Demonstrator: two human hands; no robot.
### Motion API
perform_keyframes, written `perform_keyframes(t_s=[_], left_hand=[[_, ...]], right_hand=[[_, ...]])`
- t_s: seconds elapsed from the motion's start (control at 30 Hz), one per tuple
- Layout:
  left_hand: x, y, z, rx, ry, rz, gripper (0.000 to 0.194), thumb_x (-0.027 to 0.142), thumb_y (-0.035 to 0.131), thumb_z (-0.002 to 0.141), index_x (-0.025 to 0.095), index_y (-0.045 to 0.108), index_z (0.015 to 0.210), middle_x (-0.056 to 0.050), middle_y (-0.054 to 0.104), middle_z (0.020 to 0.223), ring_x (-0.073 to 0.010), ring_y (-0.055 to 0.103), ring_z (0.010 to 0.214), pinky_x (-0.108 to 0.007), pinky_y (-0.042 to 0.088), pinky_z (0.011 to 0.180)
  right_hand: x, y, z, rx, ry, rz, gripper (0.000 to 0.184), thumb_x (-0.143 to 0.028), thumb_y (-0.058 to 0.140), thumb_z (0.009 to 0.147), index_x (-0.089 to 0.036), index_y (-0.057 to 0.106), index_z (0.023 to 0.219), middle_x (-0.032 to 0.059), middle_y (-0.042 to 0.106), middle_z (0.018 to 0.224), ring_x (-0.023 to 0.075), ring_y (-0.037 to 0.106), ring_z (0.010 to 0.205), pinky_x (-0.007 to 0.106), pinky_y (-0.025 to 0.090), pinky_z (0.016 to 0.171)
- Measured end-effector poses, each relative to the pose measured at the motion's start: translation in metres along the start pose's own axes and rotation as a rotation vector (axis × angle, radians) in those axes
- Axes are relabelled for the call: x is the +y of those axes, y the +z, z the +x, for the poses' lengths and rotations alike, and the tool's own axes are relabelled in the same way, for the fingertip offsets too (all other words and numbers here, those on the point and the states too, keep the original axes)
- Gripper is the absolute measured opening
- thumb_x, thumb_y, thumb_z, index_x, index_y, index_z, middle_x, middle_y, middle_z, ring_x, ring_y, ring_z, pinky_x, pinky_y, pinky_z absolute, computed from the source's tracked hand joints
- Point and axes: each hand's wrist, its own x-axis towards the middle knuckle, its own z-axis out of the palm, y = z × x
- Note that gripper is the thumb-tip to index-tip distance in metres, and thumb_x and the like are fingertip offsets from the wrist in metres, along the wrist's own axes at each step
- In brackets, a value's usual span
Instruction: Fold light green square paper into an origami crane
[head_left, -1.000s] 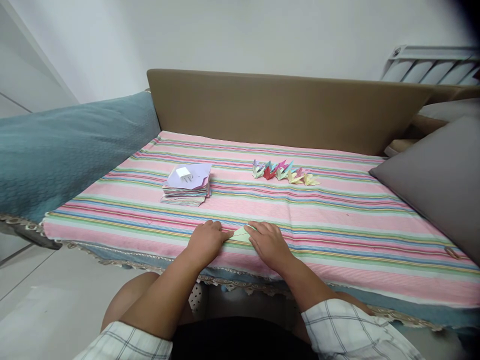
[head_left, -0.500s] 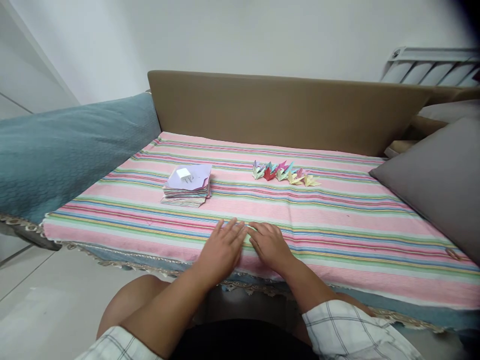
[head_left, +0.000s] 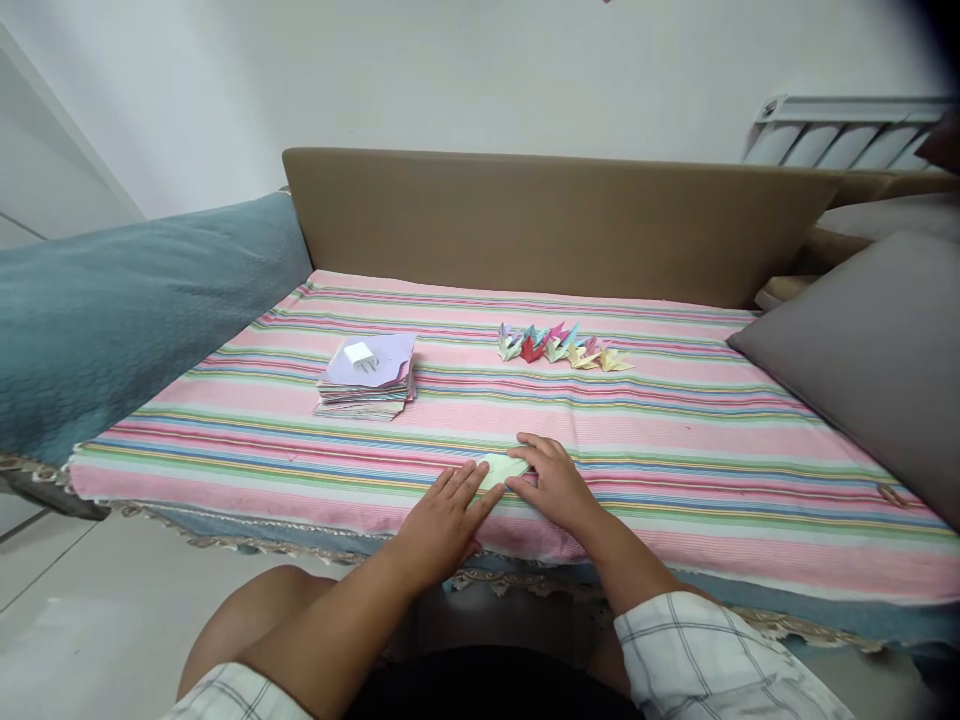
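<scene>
A small folded piece of light green paper lies flat on the striped cloth before me. My left hand is open, its fingers stretched out flat and the tips touching the paper's left side. At the paper's right end, my right hand grips it between thumb and fingers. Both hands partly cover the paper, so its full outline is hidden. Farther back stand several folded paper cranes in red, green, yellow, pink and blue.
On the left sits a stack of paper sheets with a white plug adapter on top. The striped cloth covers the seat. A grey cushion leans at right, near a small brown object. Behind rises a brown backrest.
My hands have moved apart, showing more of the green paper between them. My right hand has shifted slightly right. The view has shifted slightly.
</scene>
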Motion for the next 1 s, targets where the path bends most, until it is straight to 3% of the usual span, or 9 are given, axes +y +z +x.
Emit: perform_keyframes(t_s=[0.1,0.23,0.37,0.6,0.87,1.0], left_hand=[[0.003,-0.004,0.001,-0.013,-0.018,0.010,0.080,0.035,0.067,0.074,0.026,0.025,0.142,-0.010,0.022,0.151,-0.0303,0.020,0.138,-0.047,0.019,0.110],[0.006,-0.013,0.004,-0.054,-0.027,0.015,0.075,0.040,0.064,0.076,0.026,0.028,0.140,-0.007,0.022,0.151,-0.0315,0.021,0.136,-0.049,0.020,0.109],[0.004,-0.016,0.005,-0.076,-0.013,0.014,0.078,0.042,0.065,0.074,0.026,0.027,0.140,-0.006,0.022,0.151,-0.0315,0.021,0.136,-0.049,0.020,0.108],[0.001,-0.014,0.005,-0.090,0.006,0.017,0.080,0.042,0.065,0.074,0.026,0.026,0.141,-0.005,0.019,0.152,-0.0320,0.020,0.136,-0.050,0.020,0.107],[0.004,-0.019,0.009,-0.100,-0.010,0.005,0.080,0.042,0.065,0.074,0.028,0.025,0.142,-0.003,0.025,0.151,-0.0330,0.024,0.133,-0.051,0.022,0.104],[0.006,-0.018,0.010,-0.100,-0.016,0.017,0.080,0.044,0.065,0.074,0.030,0.025,0.142,-0.002,0.025,0.151,-0.0329,0.024,0.132,-0.050,0.022,0.104]], right_hand=[[0.006,-0.006,0.000,-0.020,0.075,0.123,0.031,-0.032,0.065,0.074,-0.023,0.065,0.104,0.0093,0.051,0.129,0.0257,0.043,0.120,0.043,0.039,0.097],[0.010,-0.011,0.001,-0.049,0.124,0.271,0.021,-0.034,0.058,0.079,-0.023,0.067,0.093,0.0092,0.049,0.130,0.0243,0.041,0.122,0.039,0.045,0.091],[0.011,-0.011,0.004,-0.026,0.148,0.226,0.018,-0.034,0.055,0.081,-0.021,0.066,0.082,0.0092,0.052,0.126,0.0241,0.043,0.120,0.043,0.037,0.099],[0.012,-0.006,0.007,-0.017,0.119,0.122,0.009,-0.028,0.060,0.078,-0.020,0.064,0.075,0.0095,0.055,0.122,0.0239,0.046,0.115,0.041,0.036,0.097],[0.013,-0.007,0.007,-0.018,0.101,0.098,0.010,-0.027,0.057,0.079,-0.020,0.060,0.073,0.0085,0.056,0.121,0.0235,0.046,0.114,0.041,0.036,0.096],[0.006,-0.005,0.004,0.038,0.141,0.130,0.018,-0.034,0.062,0.073,-0.021,0.056,0.083,0.0086,0.056,0.121,0.0238,0.046,0.113,0.041,0.039,0.093]])
